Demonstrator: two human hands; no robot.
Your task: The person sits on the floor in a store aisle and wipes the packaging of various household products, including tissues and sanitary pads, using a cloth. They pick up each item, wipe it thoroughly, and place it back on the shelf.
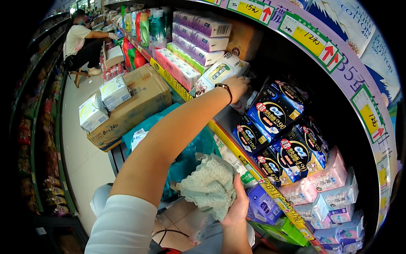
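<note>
My left arm, with a dark bracelet at the wrist, stretches across to the shelf. There my left hand [237,88] is closed at the near end of a white tissue pack [220,71]; its fingertips are partly hidden. Lower down, in front of the shelf edge, my right hand [237,206] grips a crumpled grey-green cleaning cloth [207,182]. Black and blue sanitary pad packs [275,111] stand stacked just right of my left hand. On its other side are a pink tissue pack [176,67] and purple tissue packs [201,38].
A brown carton [137,99] with white boxes [115,91] on top stands on the floor beside the shelf. Next to it lies a teal plastic bag [186,163]. Price labels line the upper shelf edge [313,40]. Another person [78,40] sits on a stool farther along the aisle.
</note>
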